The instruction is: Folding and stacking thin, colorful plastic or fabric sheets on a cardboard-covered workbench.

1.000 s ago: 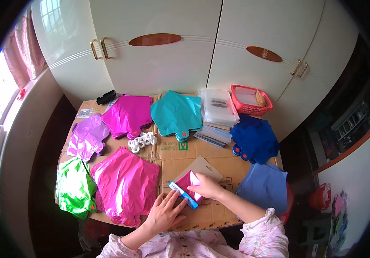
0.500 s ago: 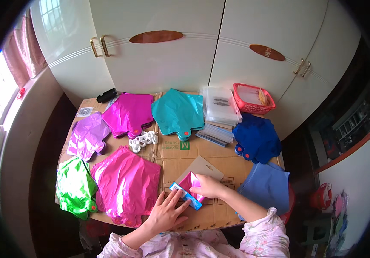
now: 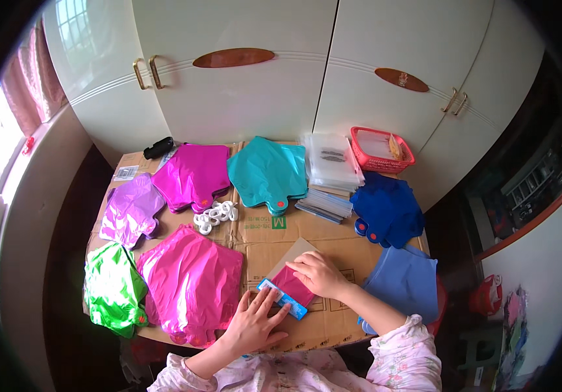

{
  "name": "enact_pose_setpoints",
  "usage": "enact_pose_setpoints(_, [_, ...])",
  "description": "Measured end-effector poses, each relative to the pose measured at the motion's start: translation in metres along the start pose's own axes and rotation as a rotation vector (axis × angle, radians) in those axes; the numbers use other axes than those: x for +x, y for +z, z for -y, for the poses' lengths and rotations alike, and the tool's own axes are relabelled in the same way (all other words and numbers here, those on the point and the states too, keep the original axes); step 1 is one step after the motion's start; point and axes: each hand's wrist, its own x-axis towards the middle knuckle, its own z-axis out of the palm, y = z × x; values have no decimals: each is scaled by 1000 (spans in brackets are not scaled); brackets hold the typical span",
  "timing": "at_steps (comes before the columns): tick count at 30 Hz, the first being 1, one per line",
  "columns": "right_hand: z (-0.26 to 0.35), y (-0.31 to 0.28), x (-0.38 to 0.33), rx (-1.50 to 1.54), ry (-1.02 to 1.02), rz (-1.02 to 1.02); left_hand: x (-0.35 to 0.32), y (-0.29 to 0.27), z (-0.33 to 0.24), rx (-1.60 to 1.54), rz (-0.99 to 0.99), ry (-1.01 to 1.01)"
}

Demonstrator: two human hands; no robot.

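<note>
My right hand [image 3: 320, 273] presses down on a small folded magenta foil piece [image 3: 292, 285] that lies on a clear flat bag [image 3: 294, 253] near the front of the cardboard-covered table [image 3: 261, 235]. A light blue strip [image 3: 282, 298] runs along the piece's near edge. My left hand [image 3: 255, 320] lies flat with fingers spread, its fingertips touching the blue strip. Beside the left hand sits a big pink foil balloon stack [image 3: 193, 281].
Flat foil balloon stacks cover the table: green [image 3: 112, 287], lilac [image 3: 131, 209], magenta [image 3: 193, 175], teal [image 3: 268, 171], dark blue [image 3: 385, 208], pale blue [image 3: 405, 281]. White clips [image 3: 214, 214], clear bags [image 3: 330, 160], a red basket [image 3: 380, 149] and white cupboard doors stand behind.
My left hand has slid a little toward the near edge, fingers now spread on the blue strip. The right hand stays pressed on the magenta piece.
</note>
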Motion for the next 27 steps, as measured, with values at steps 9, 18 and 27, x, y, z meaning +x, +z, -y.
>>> enact_pose_setpoints(9, [3, 6, 1, 37, 18, -17, -2, 2, 0, 4, 15, -11])
enact_pose_setpoints(18, [-3, 3, 5, 99, -7, 87, -1, 6, -3, 2, -9, 0])
enact_pose_setpoints(27, [-7, -43, -16, 131, -119, 528, -3, 6, -3, -6, -16, -1])
